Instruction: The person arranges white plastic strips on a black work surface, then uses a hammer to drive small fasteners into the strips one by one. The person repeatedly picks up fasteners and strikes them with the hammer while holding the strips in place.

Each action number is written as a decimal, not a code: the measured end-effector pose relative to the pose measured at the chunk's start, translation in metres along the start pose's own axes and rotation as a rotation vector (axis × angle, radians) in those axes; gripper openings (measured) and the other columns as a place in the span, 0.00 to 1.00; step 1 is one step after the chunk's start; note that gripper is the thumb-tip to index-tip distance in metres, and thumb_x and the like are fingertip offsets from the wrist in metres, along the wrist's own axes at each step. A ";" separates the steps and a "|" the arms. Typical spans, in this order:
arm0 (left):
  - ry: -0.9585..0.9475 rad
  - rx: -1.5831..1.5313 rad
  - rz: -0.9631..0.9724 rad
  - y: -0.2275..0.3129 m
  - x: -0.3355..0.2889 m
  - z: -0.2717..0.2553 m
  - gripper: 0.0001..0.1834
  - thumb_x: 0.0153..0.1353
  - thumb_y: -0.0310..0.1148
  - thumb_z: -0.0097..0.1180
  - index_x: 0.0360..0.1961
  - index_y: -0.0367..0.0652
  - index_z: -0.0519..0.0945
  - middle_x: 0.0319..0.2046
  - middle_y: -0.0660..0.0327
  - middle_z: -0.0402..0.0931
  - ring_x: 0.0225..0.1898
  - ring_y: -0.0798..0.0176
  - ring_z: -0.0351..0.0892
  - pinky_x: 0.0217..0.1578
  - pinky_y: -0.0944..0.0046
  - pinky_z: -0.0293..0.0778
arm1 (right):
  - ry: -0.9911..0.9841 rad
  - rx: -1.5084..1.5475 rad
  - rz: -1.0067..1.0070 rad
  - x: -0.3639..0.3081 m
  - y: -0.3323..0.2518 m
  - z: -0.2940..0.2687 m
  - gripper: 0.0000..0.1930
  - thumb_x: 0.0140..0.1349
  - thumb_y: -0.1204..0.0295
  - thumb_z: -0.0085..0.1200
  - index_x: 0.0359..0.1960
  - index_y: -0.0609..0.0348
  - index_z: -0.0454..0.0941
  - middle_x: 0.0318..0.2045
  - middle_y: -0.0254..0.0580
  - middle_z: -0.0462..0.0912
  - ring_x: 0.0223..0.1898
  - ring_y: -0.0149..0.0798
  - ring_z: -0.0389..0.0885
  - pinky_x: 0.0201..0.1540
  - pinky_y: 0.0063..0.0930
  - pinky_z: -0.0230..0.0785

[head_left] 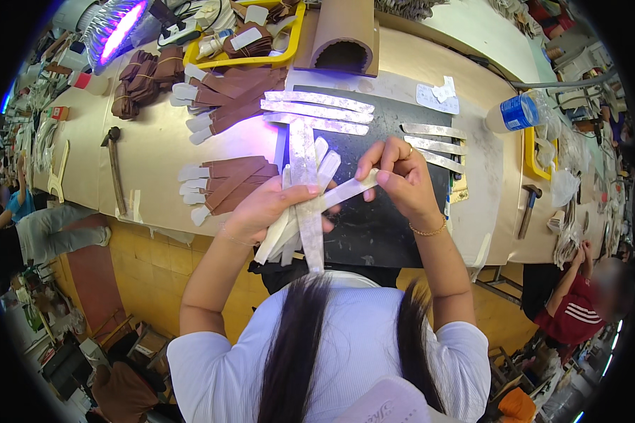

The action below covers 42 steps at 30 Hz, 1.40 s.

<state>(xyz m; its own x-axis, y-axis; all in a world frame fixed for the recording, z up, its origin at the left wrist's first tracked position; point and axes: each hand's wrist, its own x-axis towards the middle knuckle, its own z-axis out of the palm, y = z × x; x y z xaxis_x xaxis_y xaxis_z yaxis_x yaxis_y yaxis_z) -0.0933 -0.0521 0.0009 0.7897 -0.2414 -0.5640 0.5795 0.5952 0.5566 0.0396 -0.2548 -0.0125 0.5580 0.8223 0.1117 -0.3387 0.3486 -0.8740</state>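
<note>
My left hand (259, 206) is closed around a fanned bundle of whitish strips (281, 233), its thumb pressing on top. A longer, mottled silver-white strip (304, 158) runs lengthwise across the bundle. Between thumb and fingertips, my right hand (406, 180) pinches the end of one pale strip (347, 193) that slants out of the bundle. Beyond the hands lie several mottled strips (317, 113) side by side. More of these silver strips (434, 146) rest on the right part of the black mat (374, 236) under my hands.
Brown straps with white tips (236, 185) lie left of the mat, with bundled brown straps (144, 77) behind. A brown half-tube (342, 35) and a yellow tray (293, 49) stand at the back. Hammers (115, 169) lie at both sides. A blue-labelled jar (511, 113) stands right.
</note>
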 end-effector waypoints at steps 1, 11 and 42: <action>0.024 -0.017 0.029 -0.002 0.001 0.004 0.23 0.63 0.36 0.56 0.54 0.33 0.70 0.43 0.50 0.78 0.37 0.57 0.83 0.38 0.59 0.82 | 0.002 -0.007 -0.018 -0.002 -0.001 0.001 0.08 0.62 0.74 0.55 0.28 0.60 0.68 0.38 0.49 0.78 0.30 0.30 0.81 0.36 0.21 0.77; 0.104 -0.228 0.414 0.010 -0.020 -0.049 0.21 0.65 0.34 0.52 0.57 0.36 0.66 0.41 0.49 0.77 0.45 0.51 0.80 0.50 0.54 0.77 | 0.562 -0.628 0.224 -0.037 0.004 -0.031 0.09 0.60 0.76 0.59 0.41 0.66 0.77 0.32 0.43 0.83 0.33 0.31 0.84 0.36 0.20 0.77; -0.004 0.199 0.042 0.002 -0.019 -0.009 0.24 0.57 0.30 0.63 0.53 0.32 0.70 0.40 0.48 0.80 0.36 0.58 0.83 0.37 0.60 0.82 | 0.173 -0.569 0.316 0.052 0.004 0.021 0.14 0.58 0.63 0.62 0.37 0.63 0.80 0.27 0.38 0.81 0.24 0.25 0.77 0.29 0.22 0.69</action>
<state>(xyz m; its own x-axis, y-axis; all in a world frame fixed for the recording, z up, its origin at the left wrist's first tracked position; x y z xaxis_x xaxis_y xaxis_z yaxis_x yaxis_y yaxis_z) -0.1089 -0.0391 0.0073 0.8148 -0.2225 -0.5354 0.5738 0.4419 0.6895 0.0515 -0.2014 -0.0001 0.6272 0.7452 -0.2266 -0.0801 -0.2276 -0.9704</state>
